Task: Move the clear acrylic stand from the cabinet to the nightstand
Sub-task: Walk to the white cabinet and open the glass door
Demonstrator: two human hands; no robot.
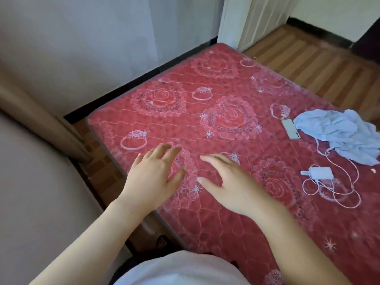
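No clear acrylic stand, cabinet or nightstand shows in the head view. My left hand hovers over the near left part of a red mattress with a rose and heart pattern, fingers spread, holding nothing. My right hand is just to its right over the same mattress, fingers apart and empty. Both forearms reach in from the bottom of the frame.
A phone, a crumpled light blue cloth and a white charger with a tangled cable lie on the mattress's right side. A beige padded headboard stands at the left. White wall behind, wooden floor at the far right.
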